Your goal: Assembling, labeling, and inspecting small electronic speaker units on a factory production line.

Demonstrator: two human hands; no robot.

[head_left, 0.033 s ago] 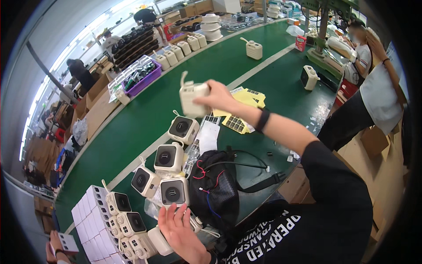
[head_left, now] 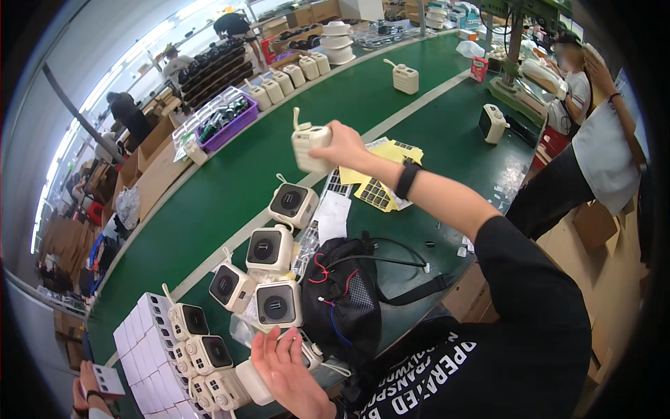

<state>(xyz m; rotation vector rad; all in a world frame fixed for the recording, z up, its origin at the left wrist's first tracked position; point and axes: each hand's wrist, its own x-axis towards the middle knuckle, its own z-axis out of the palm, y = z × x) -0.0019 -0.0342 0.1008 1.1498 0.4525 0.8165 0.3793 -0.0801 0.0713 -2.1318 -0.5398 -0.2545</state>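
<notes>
My right hand (head_left: 342, 148) is closed around a small cream portable speaker (head_left: 310, 148) with ribbed sides and a strap loop sticking up. It holds the speaker above the green table, tilted a little. Nearer to me, my left hand (head_left: 289, 373) has its fingers apart and palm partly turned up; nothing shows in it. Partly behind that hand lies another cream speaker (head_left: 252, 383). Just beyond it sit several like units with dark square fronts, the closest one a cream speaker (head_left: 278, 304).
A black mesh bag (head_left: 342, 300) with a cable and red and blue wires lies in front of me. Yellow sticker sheets (head_left: 377, 195) are under my right forearm. White boxes (head_left: 143, 349) stand stacked at left, beside another person's hands (head_left: 87, 384). A purple bin (head_left: 230, 126) is farther off.
My right hand and the speaker in it have shifted slightly up and to the right. The left hand has barely moved.
</notes>
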